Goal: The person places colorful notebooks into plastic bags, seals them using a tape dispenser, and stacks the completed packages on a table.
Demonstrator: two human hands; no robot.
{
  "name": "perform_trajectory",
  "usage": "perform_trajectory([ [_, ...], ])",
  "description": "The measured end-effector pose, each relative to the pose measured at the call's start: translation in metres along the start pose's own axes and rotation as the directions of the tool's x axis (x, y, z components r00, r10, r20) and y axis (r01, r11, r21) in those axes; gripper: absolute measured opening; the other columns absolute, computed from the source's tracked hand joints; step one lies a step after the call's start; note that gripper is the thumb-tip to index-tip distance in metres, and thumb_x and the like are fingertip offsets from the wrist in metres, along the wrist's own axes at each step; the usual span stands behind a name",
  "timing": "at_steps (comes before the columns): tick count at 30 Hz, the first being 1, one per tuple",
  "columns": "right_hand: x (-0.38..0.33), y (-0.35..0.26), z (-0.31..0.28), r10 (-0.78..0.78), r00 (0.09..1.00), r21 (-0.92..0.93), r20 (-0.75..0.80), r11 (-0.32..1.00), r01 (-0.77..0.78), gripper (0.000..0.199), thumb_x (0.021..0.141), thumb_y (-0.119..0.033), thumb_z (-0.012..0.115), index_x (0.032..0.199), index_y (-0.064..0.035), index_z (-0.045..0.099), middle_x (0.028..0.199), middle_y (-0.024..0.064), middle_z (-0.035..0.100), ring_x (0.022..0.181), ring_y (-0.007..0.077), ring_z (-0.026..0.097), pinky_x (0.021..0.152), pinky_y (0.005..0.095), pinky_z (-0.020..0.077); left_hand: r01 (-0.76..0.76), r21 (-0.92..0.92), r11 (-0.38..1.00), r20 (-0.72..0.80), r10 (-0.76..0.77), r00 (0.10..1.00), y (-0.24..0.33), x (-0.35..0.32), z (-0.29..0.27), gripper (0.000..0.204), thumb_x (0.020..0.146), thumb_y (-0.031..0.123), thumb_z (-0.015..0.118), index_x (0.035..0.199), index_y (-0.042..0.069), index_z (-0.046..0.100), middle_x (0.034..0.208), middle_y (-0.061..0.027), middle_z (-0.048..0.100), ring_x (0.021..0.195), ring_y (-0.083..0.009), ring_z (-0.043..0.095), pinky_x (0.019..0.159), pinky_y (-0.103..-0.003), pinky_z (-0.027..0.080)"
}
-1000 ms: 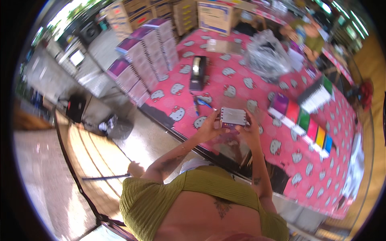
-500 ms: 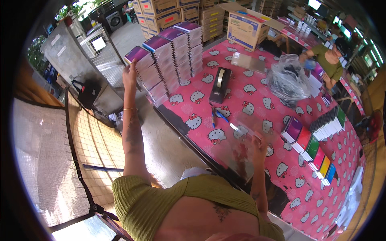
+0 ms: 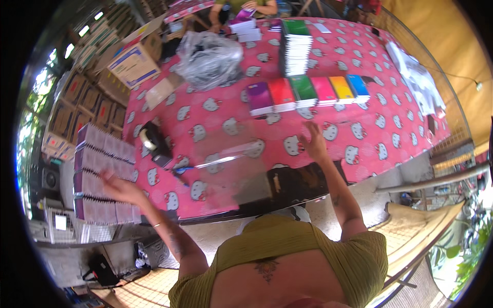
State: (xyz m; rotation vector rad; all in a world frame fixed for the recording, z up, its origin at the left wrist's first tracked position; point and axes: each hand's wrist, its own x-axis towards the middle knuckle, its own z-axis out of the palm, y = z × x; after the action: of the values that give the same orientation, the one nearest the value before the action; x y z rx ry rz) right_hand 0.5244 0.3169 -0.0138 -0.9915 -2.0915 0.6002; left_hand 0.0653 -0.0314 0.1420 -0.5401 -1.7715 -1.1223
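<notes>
My left hand (image 3: pixel 122 189), its fingers spread and slightly blurred, is beside the tall stacks of spiral notebooks (image 3: pixel 105 156) at the table's left end; nothing shows in it. My right hand (image 3: pixel 314 142) hovers empty over the table, fingers apart, just in front of a row of short notebook piles: purple (image 3: pixel 259 96), red (image 3: pixel 281 93), green (image 3: pixel 303 90), pink (image 3: pixel 324 90), yellow (image 3: pixel 341 88) and blue (image 3: pixel 357 87). Between my hands a clear plastic sheet or bag (image 3: pixel 233 177) lies flat near the front edge, with a bright glare across it.
A black tape dispenser (image 3: pixel 155 145) and pens (image 3: pixel 181 169) lie left of the plastic. Farther back are a crumpled clear bag (image 3: pixel 209 59), a taller green-topped notebook stack (image 3: pixel 297 49), an open carton (image 3: pixel 132 64) and a co-worker (image 3: pixel 246 7) holding a purple notebook. White plastic (image 3: pixel 417 79) hangs at the right edge.
My view has swung to the right. My left hand has come off the top of a notebook stack. My right hand has left the clear plastic and moved toward the coloured piles.
</notes>
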Motion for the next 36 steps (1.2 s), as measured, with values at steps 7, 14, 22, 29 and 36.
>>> perform_trajectory([
  [7,0.080,0.169,-0.132,0.215,0.958,-0.459,-0.189,0.843,-0.279,0.072,0.083,-0.015,0.071,0.147,-0.0137,0.039,0.152,0.0135,0.036,0.137,0.0353,0.037,0.111,0.0489,0.0350,0.025,-0.709,0.705,0.673,0.665,0.324,0.361,-0.278,0.125,0.061,0.088,0.026,0.067,0.139,0.001,0.047,0.149,-0.0268,0.037,0.135,-0.0430,0.039,0.111,-0.052,0.032],
  [14,0.112,0.273,-0.207,-0.071,0.994,-0.603,-0.088,0.798,0.003,0.040,0.088,-0.006,0.061,0.127,-0.0104,0.060,0.126,0.0089,0.059,0.119,0.0291,0.055,0.099,0.0447,0.0419,-0.264,-0.744,0.614,0.528,0.782,0.331,0.544,-0.397,0.227,0.049,0.091,0.019,0.060,0.136,0.002,0.050,0.141,-0.0187,0.048,0.137,-0.0338,0.040,0.111,-0.051,0.033],
  [22,-0.037,0.185,-0.194,-0.301,0.953,-0.187,0.029,0.935,0.301,0.014,0.087,-0.005,0.063,0.100,-0.0055,0.069,0.105,0.0099,0.065,0.093,0.0296,0.064,0.075,0.0428,0.0499,-0.285,-0.794,0.537,0.423,0.824,0.376,0.530,-0.386,0.232,0.033,0.082,0.009,0.062,0.114,0.001,0.063,0.115,-0.0125,0.066,0.115,-0.0278,0.060,0.104,-0.046,0.043],
  [29,0.040,0.144,-0.170,0.122,0.985,0.254,-0.124,0.963,-0.087,0.038,0.087,-0.003,0.062,0.125,-0.0048,0.062,0.119,0.0156,0.064,0.111,0.0352,0.060,0.092,0.0445,0.0483,-0.168,-0.787,0.594,0.525,0.787,0.325,0.430,-0.396,0.068,0.039,0.085,0.012,0.063,0.123,0.003,0.059,0.118,-0.0160,0.064,0.112,-0.0344,0.061,0.099,-0.043,0.048],
  [36,0.140,0.129,-0.030,-0.459,0.873,-0.214,0.164,0.848,0.485,0.058,0.085,-0.011,0.063,0.140,-0.0063,0.048,0.139,0.0105,0.054,0.132,0.0276,0.048,0.110,0.0475,0.0349,-0.361,-0.276,0.891,0.653,0.449,0.609,0.383,-0.314,0.205,0.044,0.087,0.007,0.057,0.131,0.002,0.056,0.130,-0.0178,0.061,0.118,-0.0360,0.059,0.106,-0.049,0.041],
])
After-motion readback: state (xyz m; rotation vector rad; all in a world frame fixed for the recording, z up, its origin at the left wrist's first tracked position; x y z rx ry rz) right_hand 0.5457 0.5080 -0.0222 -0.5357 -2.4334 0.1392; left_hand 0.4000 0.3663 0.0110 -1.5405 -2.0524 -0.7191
